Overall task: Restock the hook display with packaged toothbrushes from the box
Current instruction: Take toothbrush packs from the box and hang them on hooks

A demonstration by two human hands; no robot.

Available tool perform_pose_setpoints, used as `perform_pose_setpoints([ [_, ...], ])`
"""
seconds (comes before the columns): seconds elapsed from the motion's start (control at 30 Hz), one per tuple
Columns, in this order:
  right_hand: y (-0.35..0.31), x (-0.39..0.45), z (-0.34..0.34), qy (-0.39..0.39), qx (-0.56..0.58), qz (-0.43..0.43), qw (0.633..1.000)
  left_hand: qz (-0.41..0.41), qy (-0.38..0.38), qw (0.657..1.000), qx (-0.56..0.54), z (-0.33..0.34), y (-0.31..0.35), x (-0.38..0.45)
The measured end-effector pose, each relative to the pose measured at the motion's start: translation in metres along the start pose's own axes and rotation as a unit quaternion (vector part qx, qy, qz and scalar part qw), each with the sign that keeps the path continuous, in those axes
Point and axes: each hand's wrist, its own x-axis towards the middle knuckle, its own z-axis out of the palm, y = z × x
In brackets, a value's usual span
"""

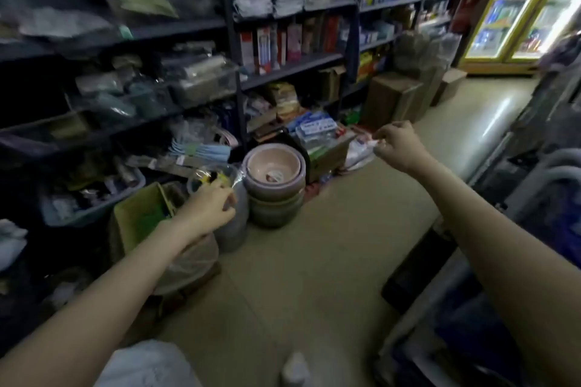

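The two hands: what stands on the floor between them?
In the head view, a stack of round pinkish basins stands between the left hand and the right hand.

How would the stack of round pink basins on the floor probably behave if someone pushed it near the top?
The stack of basins stands tall on a narrower base, so a high push might tip it. The basins look nested loosely, so the upper ones could slide off. Their smooth, glossy rims suggest a somewhat slippery surface.

The pale tiled floor (314,261) carries stacked pink-brown ceramic basins (274,185), brown cardboard boxes (393,100) and a green-lined open carton (141,214).
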Motion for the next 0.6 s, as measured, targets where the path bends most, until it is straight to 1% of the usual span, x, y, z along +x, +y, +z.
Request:
perform_pose_setpoints([
  [0.07, 0.005, 0.024, 0.016, 0.060, 0.087, 0.050, 0.993, 0.009, 0.004, 0.999, -0.033, 0.015, 0.003, 0.033],
  [0.1, 0.006, 0.034, 0.024, 0.064, 0.150, 0.079, 0.983, 0.013, -0.007, 0.998, -0.059, 0.021, 0.007, 0.053],
  [0.13, 0.007, 0.046, 0.033, 0.050, 0.205, 0.101, 0.972, 0.022, -0.012, 0.996, -0.086, 0.026, 0.015, 0.074],
  [0.17, 0.011, 0.057, 0.044, 0.024, 0.272, 0.132, 0.953, 0.025, -0.022, 0.992, -0.124, 0.033, 0.021, 0.098],
  [0.2, 0.015, 0.065, 0.051, 0.005, 0.342, 0.163, 0.925, 0.014, -0.029, 0.985, -0.170, 0.038, 0.028, 0.116],
  [0.27, 0.026, 0.092, 0.069, -0.011, 0.465, 0.224, 0.856, -0.007, -0.049, 0.969, -0.240, 0.046, 0.035, 0.161],
  [0.33, 0.037, 0.116, 0.088, -0.043, 0.524, 0.281, 0.803, -0.001, -0.108, 0.964, -0.244, 0.055, 0.042, 0.197],
  [0.37, 0.042, 0.133, 0.095, -0.056, 0.524, 0.304, 0.794, 0.008, -0.140, 0.962, -0.235, 0.059, 0.042, 0.223],
  [0.4, 0.047, 0.153, 0.097, -0.063, 0.499, 0.314, 0.805, 0.013, -0.155, 0.963, -0.220, 0.057, 0.044, 0.248],
  [0.47, 0.056, 0.193, 0.093, -0.057, 0.434, 0.297, 0.849, 0.002, -0.159, 0.965, -0.207, 0.053, 0.048, 0.302],
  [0.53, 0.065, 0.238, 0.079, -0.036, 0.356, 0.252, 0.899, 0.007, -0.148, 0.963, -0.225, 0.048, 0.061, 0.357],
  [0.6, 0.080, 0.285, 0.063, -0.009, 0.254, 0.204, 0.945, 0.029, -0.149, 0.954, -0.260, 0.044, 0.081, 0.412],
])
